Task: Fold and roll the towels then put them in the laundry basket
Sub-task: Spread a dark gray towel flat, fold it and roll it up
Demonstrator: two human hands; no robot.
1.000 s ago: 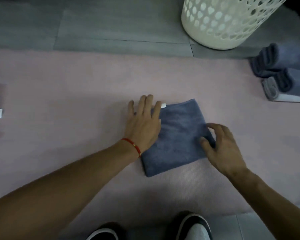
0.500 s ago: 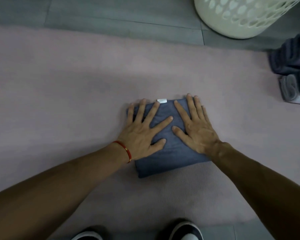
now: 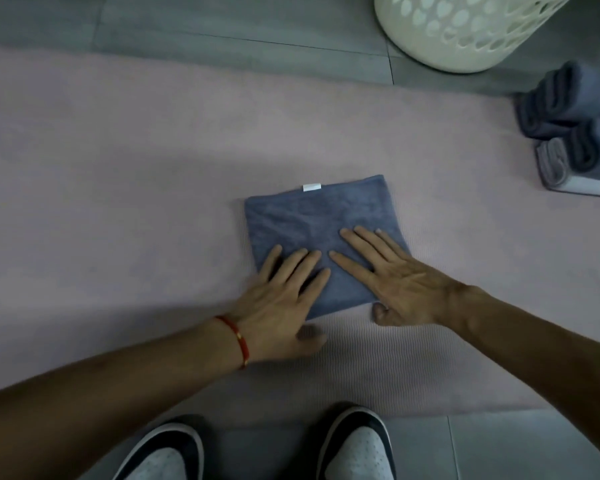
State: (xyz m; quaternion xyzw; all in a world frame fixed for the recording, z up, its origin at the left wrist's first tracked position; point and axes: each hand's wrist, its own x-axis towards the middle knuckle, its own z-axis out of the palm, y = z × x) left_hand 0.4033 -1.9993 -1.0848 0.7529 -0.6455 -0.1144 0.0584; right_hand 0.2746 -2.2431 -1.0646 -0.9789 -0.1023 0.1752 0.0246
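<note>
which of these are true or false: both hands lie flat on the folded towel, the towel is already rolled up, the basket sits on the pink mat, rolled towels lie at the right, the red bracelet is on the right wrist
1. Both hands, left hand and right hand, lie flat on the folded blue towel: true.
2. That towel is already rolled: false, it lies flat, folded into a square.
3. The laundry basket sits on the pink mat: false, it stands on the grey floor beyond the mat.
4. Rolled towels lie at the right: true.
5. The red bracelet is on the right wrist: false, it is on the left.
</note>
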